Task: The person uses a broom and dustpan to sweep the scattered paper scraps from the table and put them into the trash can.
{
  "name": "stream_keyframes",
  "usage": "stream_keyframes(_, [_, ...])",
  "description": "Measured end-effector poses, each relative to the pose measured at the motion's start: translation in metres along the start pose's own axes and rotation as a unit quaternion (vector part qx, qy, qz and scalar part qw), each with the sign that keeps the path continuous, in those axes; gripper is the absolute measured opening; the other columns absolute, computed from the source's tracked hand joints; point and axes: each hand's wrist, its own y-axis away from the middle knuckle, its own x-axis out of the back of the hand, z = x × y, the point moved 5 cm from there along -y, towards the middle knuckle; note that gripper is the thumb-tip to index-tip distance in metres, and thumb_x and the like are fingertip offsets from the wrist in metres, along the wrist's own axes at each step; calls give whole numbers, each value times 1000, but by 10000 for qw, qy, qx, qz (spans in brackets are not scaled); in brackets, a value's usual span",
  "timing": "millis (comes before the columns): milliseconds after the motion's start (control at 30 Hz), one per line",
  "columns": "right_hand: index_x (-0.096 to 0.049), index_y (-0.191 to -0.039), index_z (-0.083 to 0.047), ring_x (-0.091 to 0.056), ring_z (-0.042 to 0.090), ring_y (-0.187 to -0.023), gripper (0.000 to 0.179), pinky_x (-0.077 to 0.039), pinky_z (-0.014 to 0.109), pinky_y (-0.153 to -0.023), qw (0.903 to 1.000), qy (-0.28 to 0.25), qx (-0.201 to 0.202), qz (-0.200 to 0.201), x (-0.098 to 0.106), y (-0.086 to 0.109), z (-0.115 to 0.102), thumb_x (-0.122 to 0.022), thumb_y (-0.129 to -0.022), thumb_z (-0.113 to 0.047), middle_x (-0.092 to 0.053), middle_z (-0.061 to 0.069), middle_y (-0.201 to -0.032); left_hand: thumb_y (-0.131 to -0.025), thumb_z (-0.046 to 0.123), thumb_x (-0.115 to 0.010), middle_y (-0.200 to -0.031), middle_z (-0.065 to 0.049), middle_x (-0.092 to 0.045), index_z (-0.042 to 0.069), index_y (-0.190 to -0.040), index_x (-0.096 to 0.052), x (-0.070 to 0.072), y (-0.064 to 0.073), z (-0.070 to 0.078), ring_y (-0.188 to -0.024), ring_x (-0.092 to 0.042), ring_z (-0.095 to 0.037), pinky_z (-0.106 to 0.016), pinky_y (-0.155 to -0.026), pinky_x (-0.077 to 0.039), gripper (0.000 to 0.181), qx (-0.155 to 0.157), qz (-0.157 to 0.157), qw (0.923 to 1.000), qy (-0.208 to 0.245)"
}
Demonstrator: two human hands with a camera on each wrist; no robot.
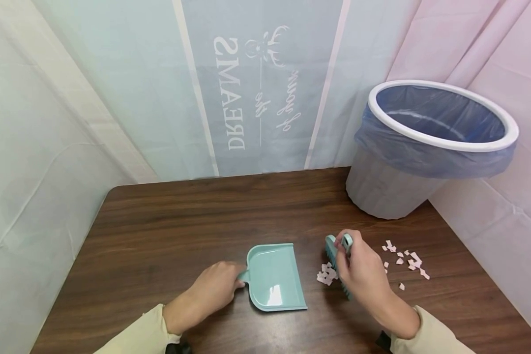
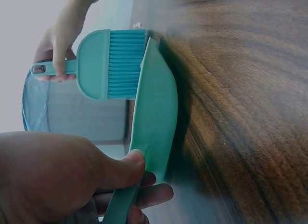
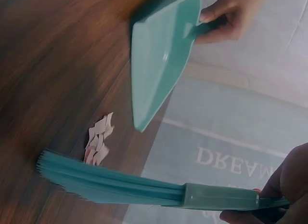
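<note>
My left hand [image 1: 219, 284] grips the short handle of a mint-green dustpan [image 1: 274, 278], which lies low over the table with its straight lip facing right. In the left wrist view the thumb [image 2: 132, 159] presses on top of the handle. My right hand [image 1: 365, 270] holds a matching hand brush [image 3: 120, 183] by its handle, bristles down at the wood. A small heap of torn white paper scraps [image 1: 326, 274] sits against the brush's left side, between brush and dustpan. The dustpan's tray holds no scraps.
More paper scraps [image 1: 413, 260] lie scattered to the right of my right hand. A grey wastebasket [image 1: 385, 187] with a white rim and blue liner stands at the back right of the brown wooden table [image 1: 194, 211]. Pale printed curtains [image 1: 159, 88] hang around the table.
</note>
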Motion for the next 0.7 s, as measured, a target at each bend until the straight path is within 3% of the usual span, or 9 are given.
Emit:
stream_keyframes(300, [-56,-104,-1,-45,1,-60,29,-39,16,-50,9983,-588,-58,-1,-13,-3,-19,-63,-81,15,-62,2,-83,-85,9,-80,-75,4,-61,18,-76,-55,-2,0,-2,-72,-66,-18,-41,-58,-51,28,-27,1,10000,-18])
stream_keyframes(700, [-55,-103,-2,-57,5,-69,32,-49,18,-56,9945,-1022,-171,-137,-27,-3,-39,-66,-80,18,-64,3,-85,-85,8,-80,-74,5,-59,17,-77,-56,-3,0,-2,-71,-64,-15,-41,-60,-52,27,-75,-39,10000,13])
